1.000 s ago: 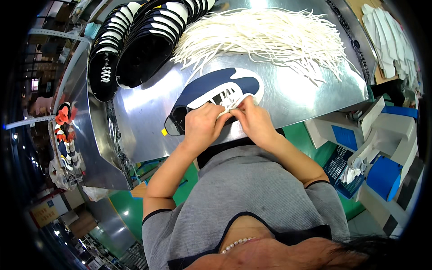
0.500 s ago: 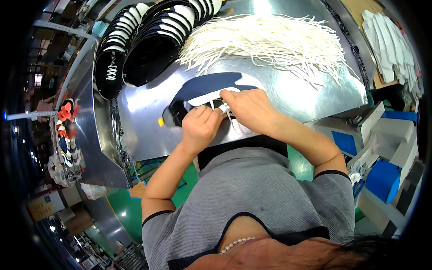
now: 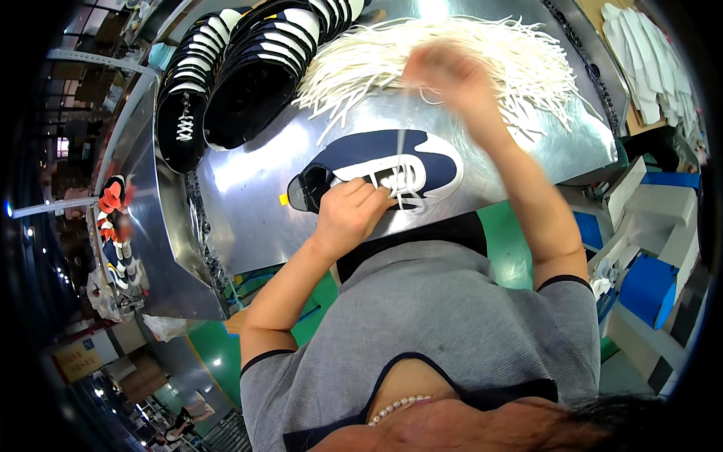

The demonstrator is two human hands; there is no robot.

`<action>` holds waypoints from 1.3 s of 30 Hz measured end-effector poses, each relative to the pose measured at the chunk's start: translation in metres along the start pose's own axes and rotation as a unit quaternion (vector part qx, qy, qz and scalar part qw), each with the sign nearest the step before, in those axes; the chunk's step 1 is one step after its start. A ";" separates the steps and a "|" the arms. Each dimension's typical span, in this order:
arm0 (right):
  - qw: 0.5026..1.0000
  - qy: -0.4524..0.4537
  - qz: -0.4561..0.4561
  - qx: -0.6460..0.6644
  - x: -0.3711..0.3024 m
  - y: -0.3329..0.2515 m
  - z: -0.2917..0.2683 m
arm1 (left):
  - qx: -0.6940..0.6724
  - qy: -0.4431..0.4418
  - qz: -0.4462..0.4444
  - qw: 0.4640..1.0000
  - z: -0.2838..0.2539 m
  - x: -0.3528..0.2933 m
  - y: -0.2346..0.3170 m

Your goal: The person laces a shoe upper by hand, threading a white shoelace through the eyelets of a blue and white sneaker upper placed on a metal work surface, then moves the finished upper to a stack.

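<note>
A navy and white shoe upper (image 3: 350, 152) lies on the metal table, its toe to the right and its black-lined heel to the left. White lacing crosses its front eyelets. My left hand (image 3: 348, 213) is closed on the throat edge of the upper, its fingertips pressed together beside the lacing. My right hand (image 3: 449, 77), blurred by motion, is raised beyond the upper, over the loose laces. A taut white shoelace (image 3: 401, 143) runs from the eyelets up to its closed fingers.
A big heap of loose white laces (image 3: 452, 45) covers the table's far side. Rows of nested uppers (image 3: 252, 98) stand at the far left, one laced. White pieces (image 3: 651, 64) lie at the far right. Blue and grey bins (image 3: 648, 290) are to my right.
My right hand has swung up and away from the upper, drawing the lace out. My left hand stays at the throat. The upper has shifted slightly right, and more of its toe shows.
</note>
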State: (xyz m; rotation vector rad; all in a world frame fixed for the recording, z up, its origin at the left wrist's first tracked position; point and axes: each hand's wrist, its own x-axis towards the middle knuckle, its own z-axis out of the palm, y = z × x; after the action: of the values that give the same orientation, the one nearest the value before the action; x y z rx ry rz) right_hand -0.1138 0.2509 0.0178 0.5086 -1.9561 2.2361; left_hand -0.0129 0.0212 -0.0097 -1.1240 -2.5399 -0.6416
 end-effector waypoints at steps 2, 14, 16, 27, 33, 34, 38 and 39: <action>0.978 0.138 -0.086 0.128 0.034 -0.052 -0.043 | 0.005 -0.010 -0.002 1.000 -0.003 0.001 0.001; 0.958 -0.115 0.262 0.037 -0.059 0.024 0.027 | -0.194 -0.083 -0.432 0.877 -0.027 0.014 0.006; 0.961 -0.124 0.249 -0.008 -0.052 0.024 0.033 | -0.206 -0.087 -0.455 0.862 -0.024 0.019 -0.001; 0.960 -0.141 0.244 -0.009 -0.047 0.002 0.033 | -0.125 0.011 -0.400 0.908 0.002 0.007 -0.013; 0.974 -0.072 0.201 -0.080 -0.054 0.040 0.045 | -0.094 -0.002 -0.430 0.898 0.001 0.011 -0.005; 0.974 -0.073 0.200 -0.081 -0.053 0.040 0.047 | -0.077 -0.029 -0.454 0.887 0.001 0.013 -0.005; 0.969 -0.082 0.199 -0.118 -0.053 0.036 0.051 | -0.031 -0.028 -0.470 0.882 0.003 0.014 -0.002; 0.967 -0.084 0.200 -0.133 -0.052 0.034 0.051 | -0.031 -0.027 -0.470 0.882 0.004 0.014 -0.003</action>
State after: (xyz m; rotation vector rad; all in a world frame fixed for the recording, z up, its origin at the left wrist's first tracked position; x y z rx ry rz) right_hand -0.0671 0.2017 -0.0265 0.2958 -2.5994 2.1381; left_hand -0.0245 0.0305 -0.0081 0.1891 -3.0342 -0.8899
